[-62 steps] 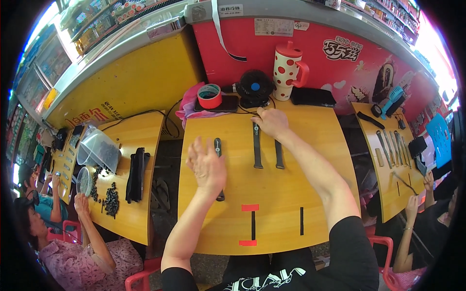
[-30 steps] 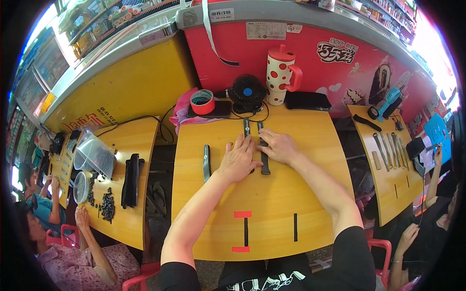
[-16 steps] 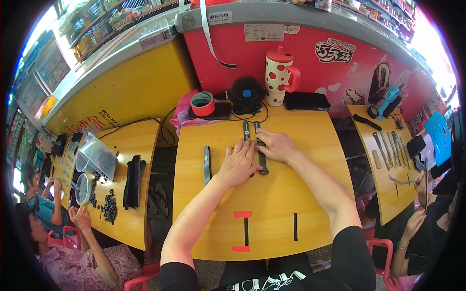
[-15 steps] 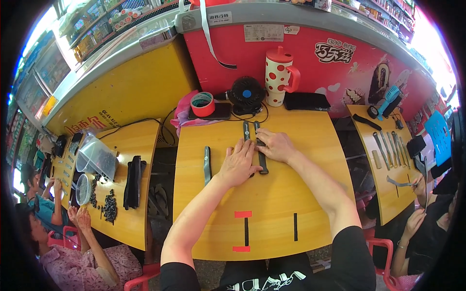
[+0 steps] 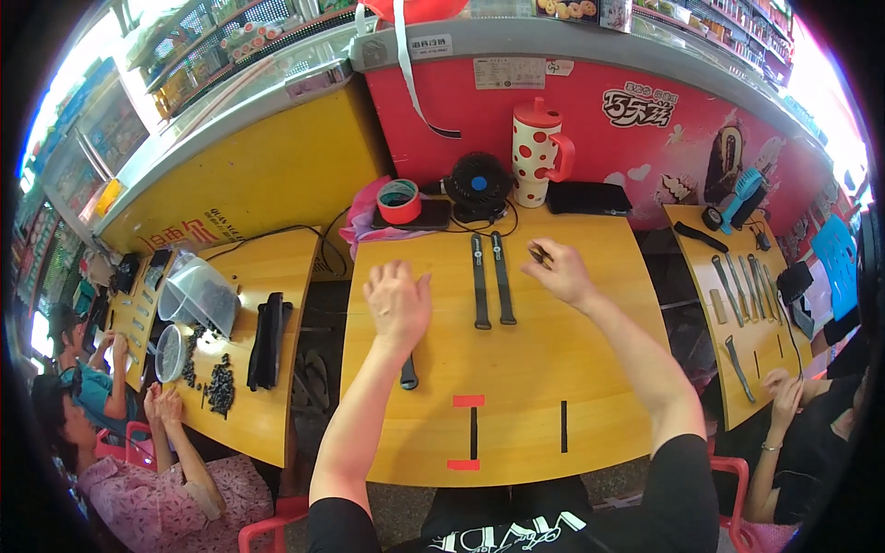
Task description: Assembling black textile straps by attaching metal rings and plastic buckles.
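Note:
Two slim black straps, a left strap (image 5: 480, 290) and a right strap (image 5: 502, 286), lie side by side on my wooden table (image 5: 525, 369), their rounded ends toward me. Just right of their far ends, my right hand (image 5: 564, 275) is raised, pinching a small dark piece (image 5: 541, 257) whose kind I cannot make out. Over on the left, my left hand (image 5: 396, 300) hangs above another black strap (image 5: 408, 376), thumb apart from the fingers. Hand and forearm hide most of that strap; its near end shows beside the wrist.
Black tape lines (image 5: 564, 426) and red tape marks (image 5: 468, 401) are near the front edge. At the back stand a black fan (image 5: 477, 184), red tape roll (image 5: 399, 203), spotted tumbler (image 5: 533, 161) and black pouch (image 5: 590, 198). People work at side tables (image 5: 263, 405).
Both hands have left the middle straps: the left went left over the single strap, the right moved right with the dark piece. The view has shifted slightly.

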